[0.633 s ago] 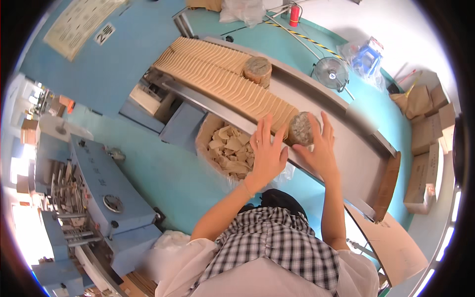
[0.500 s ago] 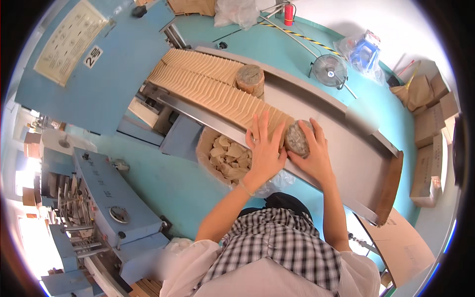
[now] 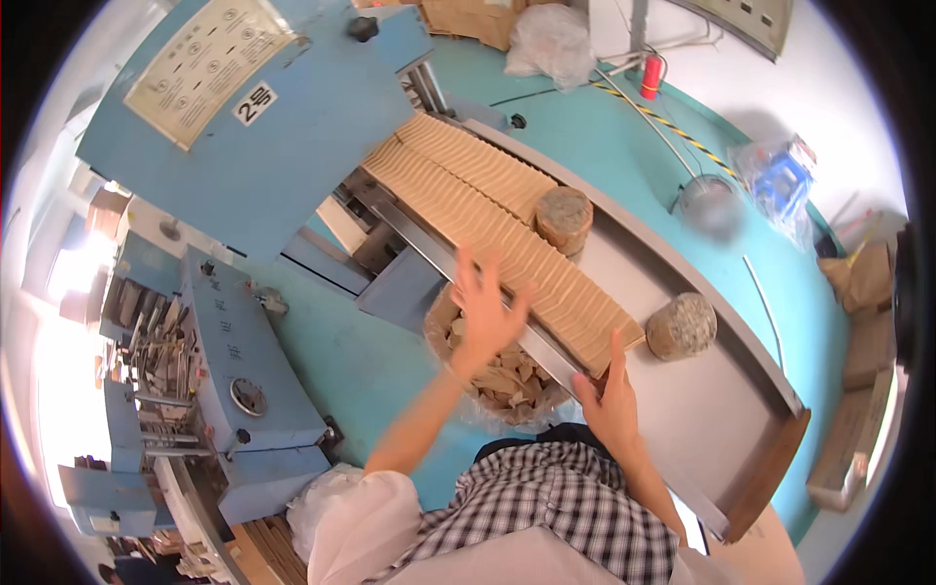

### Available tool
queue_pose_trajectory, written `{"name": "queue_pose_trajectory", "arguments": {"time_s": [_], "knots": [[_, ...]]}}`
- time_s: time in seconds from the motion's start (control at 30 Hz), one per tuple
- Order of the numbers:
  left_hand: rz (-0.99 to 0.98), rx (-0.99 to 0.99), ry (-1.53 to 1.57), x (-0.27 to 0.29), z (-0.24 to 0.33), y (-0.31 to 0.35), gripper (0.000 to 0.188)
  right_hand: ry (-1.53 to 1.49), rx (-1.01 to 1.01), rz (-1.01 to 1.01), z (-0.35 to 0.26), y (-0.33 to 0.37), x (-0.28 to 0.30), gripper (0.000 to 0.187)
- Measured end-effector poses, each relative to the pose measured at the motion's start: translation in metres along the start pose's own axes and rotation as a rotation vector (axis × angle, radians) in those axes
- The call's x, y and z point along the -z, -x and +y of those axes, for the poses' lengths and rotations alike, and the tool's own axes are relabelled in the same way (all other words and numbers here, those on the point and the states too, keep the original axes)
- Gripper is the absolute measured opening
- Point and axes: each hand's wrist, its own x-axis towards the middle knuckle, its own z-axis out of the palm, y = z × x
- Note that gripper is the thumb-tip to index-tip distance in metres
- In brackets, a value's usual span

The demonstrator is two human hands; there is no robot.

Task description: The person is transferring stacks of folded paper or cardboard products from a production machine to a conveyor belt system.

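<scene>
Tan folded paper pieces [image 3: 507, 229] stand packed in two long rows on a metal chute. My left hand [image 3: 490, 317], slightly blurred, has its fingers spread over the chute's near edge beside the front row. At the near-right end of that row is my right hand [image 3: 612, 405], its thumb and forefinger apart and the fingers against the last pieces. A round stone-like block [image 3: 681, 327] sits on the bare metal just past the row's end, apart from both hands. Another such block [image 3: 564, 219] stands at the end of the shorter back row.
A blue machine [image 3: 292, 127] stands at the chute's far left end. Below the near edge is a lined bin of paper scraps [image 3: 517, 385]. The chute's metal rim [image 3: 751, 351] ends at a brown end board [image 3: 770, 478]. A second blue machine [image 3: 244, 361] is at left.
My right hand has let go of the stone-like block, which now stands farther right on the chute. My left hand has lifted off the front row toward the near edge. The view has shifted.
</scene>
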Motion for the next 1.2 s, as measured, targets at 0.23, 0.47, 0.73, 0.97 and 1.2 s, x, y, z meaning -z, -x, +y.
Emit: {"name": "queue_pose_trajectory", "arguments": {"time_s": [0.23, 0.47, 0.73, 0.97, 1.2], "knots": [[0.092, 0.513, -0.028, 0.027, -0.12, -0.109, 0.087, -0.01, -0.021, -0.098, -0.014, -0.003, 0.003, 0.084], [0.11, 0.594, -0.128, 0.016, -0.141, -0.132, 0.091, -0.009, 0.077, 0.015, 0.001, -0.009, -0.002, 0.088], [0.218, 0.485, -0.176, 0.014, -0.145, -0.125, 0.077, -0.034, -0.016, -0.071, -0.009, -0.008, 0.004, 0.082], [-0.088, 0.321, -0.279, 0.032, -0.147, -0.136, 0.061, 0.058, -0.016, 0.129, -0.021, -0.005, 0.008, 0.092], [-0.432, 0.282, -0.231, 0.047, -0.146, -0.154, 0.074, 0.117, -0.095, 0.169, -0.017, -0.015, -0.003, 0.088]]}}
